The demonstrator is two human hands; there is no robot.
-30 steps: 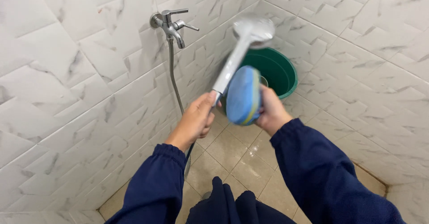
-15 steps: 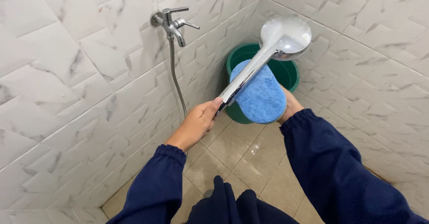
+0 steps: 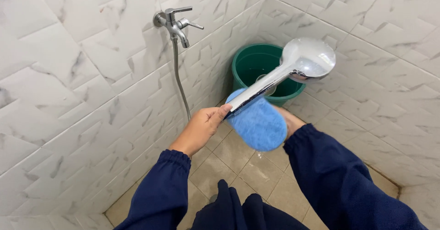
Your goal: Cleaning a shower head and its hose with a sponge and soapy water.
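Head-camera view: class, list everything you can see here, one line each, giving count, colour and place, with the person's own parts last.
Shower head: one, chrome, held over the bucket, its handle across the sponge.
Sponge: one, blue, oval, under the handle, centre.
Bucket: one, green, in the corner on the floor.
Tap: one, chrome, on the left wall.
Hose: one, metal, hanging from the tap.
Wall tiles: many, white marbled.
Floor tiles: several, beige, wet.
Left hand: one, dark blue sleeve, gripping the handle's end.
Right hand: one, dark blue sleeve, holding the sponge.
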